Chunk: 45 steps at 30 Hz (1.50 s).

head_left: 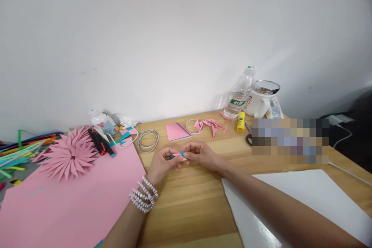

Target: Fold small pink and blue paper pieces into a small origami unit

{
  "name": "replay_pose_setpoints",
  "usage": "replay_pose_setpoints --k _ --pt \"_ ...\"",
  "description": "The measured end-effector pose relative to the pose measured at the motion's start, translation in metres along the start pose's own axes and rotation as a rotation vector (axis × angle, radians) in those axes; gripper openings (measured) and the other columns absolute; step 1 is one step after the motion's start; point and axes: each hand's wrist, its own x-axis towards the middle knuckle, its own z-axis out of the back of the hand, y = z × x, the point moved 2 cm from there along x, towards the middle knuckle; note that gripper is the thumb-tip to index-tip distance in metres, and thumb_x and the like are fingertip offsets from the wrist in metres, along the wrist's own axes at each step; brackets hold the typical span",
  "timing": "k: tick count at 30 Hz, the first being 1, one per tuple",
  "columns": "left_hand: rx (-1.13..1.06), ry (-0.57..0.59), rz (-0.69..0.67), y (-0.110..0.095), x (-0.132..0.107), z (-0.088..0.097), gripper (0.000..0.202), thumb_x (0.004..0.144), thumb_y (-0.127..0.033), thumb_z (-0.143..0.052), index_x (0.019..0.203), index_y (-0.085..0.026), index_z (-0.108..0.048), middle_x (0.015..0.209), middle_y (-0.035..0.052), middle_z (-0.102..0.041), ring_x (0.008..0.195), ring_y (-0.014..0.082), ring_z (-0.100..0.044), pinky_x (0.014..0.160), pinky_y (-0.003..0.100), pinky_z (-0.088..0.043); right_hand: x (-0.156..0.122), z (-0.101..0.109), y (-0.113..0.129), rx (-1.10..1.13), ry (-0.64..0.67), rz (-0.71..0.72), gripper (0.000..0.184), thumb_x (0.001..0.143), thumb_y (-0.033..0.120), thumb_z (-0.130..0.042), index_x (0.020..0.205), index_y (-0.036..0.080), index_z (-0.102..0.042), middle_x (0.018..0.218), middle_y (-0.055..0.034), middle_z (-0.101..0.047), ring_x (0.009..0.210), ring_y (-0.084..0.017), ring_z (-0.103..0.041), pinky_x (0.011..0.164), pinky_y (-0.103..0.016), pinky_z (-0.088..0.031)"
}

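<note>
Between my two hands, above the wooden table, is a small folded piece of pink and blue paper (179, 156). My left hand (163, 162), with pearl bracelets at the wrist, pinches its left part between thumb and fingers. From the other side my right hand (200, 153) grips its right edge with closed fingertips. The fingers cover much of the paper. Just behind my hands lies a stack of pink paper squares (176, 131) with blue edges. Folded pink paper pieces (213, 125) rest to the right of that stack.
Large pink sheets (75, 209) cover the left side, bearing pink pointed paper flowers (71, 157) and markers (101, 141). A coiled cable (147, 141) lies nearby. At the back right stand a water bottle (236, 99), a glue stick (241, 121) and a white mug (257, 102). White board (308, 197) lies front right.
</note>
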Motion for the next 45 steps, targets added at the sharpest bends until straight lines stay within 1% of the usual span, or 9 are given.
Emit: replay_pose_setpoints --k 9,15,23,27,31,33,35,39,45 --pt "0.058 -0.061 0.027 0.002 0.000 -0.001 0.026 0.062 -0.036 -0.068 0.062 -0.011 -0.060 0.045 0.0000 -0.058 0.037 0.0065 -0.046 0.039 0.017 -0.034 0.002 -0.003 -0.005 -0.095 -0.078 -0.023 0.030 0.065 0.041 -0.065 0.071 0.013 -0.059 0.063 0.0007 -0.057 0.051 -0.008 -0.049 0.053 -0.022 -0.040" --pt "0.157 -0.090 0.015 0.001 0.000 -0.002 0.019 0.063 -0.030 -0.065 0.062 -0.011 -0.060 0.041 -0.0021 -0.054 0.035 0.0055 -0.043 0.036 0.016 -0.031 0.002 -0.005 -0.008 -0.165 -0.106 -0.012 0.021 0.069 0.033 -0.061 0.071 0.013 -0.056 0.059 0.0021 -0.054 0.048 -0.007 -0.048 0.049 -0.021 -0.039" --pt "0.202 -0.105 -0.024 0.005 0.001 -0.001 0.012 0.065 -0.023 -0.061 0.060 -0.012 -0.057 0.042 -0.0027 -0.054 0.035 0.0056 -0.043 0.036 0.016 -0.032 -0.004 -0.012 -0.006 -0.444 -0.132 0.170 0.007 0.075 0.021 -0.052 0.076 0.016 -0.058 0.068 -0.0028 -0.061 0.061 -0.012 -0.056 0.059 -0.025 -0.043" --pt "0.237 -0.072 -0.141 0.008 0.001 -0.004 0.016 0.066 -0.026 -0.063 0.074 -0.012 -0.060 0.059 0.0016 -0.063 0.050 0.0109 -0.056 0.047 0.021 -0.044 0.000 -0.006 -0.008 -0.259 -0.205 0.062 0.010 0.070 0.026 -0.057 0.069 0.016 -0.055 0.060 0.0007 -0.058 0.050 -0.010 -0.052 0.051 -0.023 -0.041" --pt "0.413 -0.066 -0.396 0.005 -0.003 -0.008 0.036 0.059 -0.020 -0.071 0.092 -0.017 -0.058 0.088 0.0059 -0.065 0.080 0.0184 -0.061 0.071 0.031 -0.049 0.004 -0.001 -0.006 -0.109 -0.191 -0.029 0.020 0.065 0.032 -0.063 0.066 0.015 -0.054 0.056 0.0028 -0.056 0.045 -0.008 -0.050 0.048 -0.022 -0.041" --pt "0.544 -0.092 -0.534 0.001 -0.005 -0.008 0.032 0.062 -0.019 -0.069 0.092 -0.018 -0.060 0.091 0.0067 -0.065 0.086 0.0198 -0.059 0.077 0.034 -0.047 0.003 -0.002 -0.003 -0.086 -0.183 -0.046 0.022 0.063 0.034 -0.065 0.065 0.015 -0.055 0.056 0.0030 -0.057 0.045 -0.007 -0.049 0.048 -0.021 -0.040" --pt "0.599 -0.114 -0.611 -0.001 -0.006 -0.007 0.025 0.066 -0.020 -0.066 0.091 -0.019 -0.062 0.090 0.0072 -0.066 0.085 0.0197 -0.059 0.076 0.035 -0.047 0.003 -0.002 -0.001 -0.065 -0.187 -0.061 0.024 0.061 0.035 -0.066 0.066 0.014 -0.055 0.056 0.0029 -0.057 0.045 -0.007 -0.049 0.047 -0.020 -0.040" --pt "0.543 -0.166 -0.621 -0.003 -0.006 -0.005 0.021 0.066 -0.023 -0.067 0.086 -0.018 -0.063 0.084 0.0069 -0.067 0.078 0.0185 -0.061 0.070 0.031 -0.049 0.001 -0.001 0.005 -0.016 -0.190 -0.064 0.028 0.059 0.038 -0.068 0.067 0.014 -0.058 0.059 0.0022 -0.059 0.046 -0.006 -0.049 0.046 -0.020 -0.041" --pt "0.512 -0.127 -0.563 -0.006 -0.008 -0.008 0.019 0.062 -0.027 -0.071 0.077 -0.018 -0.065 0.079 0.0054 -0.067 0.074 0.0177 -0.061 0.069 0.029 -0.048 -0.001 0.001 0.006 -0.011 -0.132 -0.104 0.029 0.058 0.038 -0.070 0.067 0.012 -0.059 0.055 0.0019 -0.058 0.044 -0.006 -0.048 0.046 -0.019 -0.038"
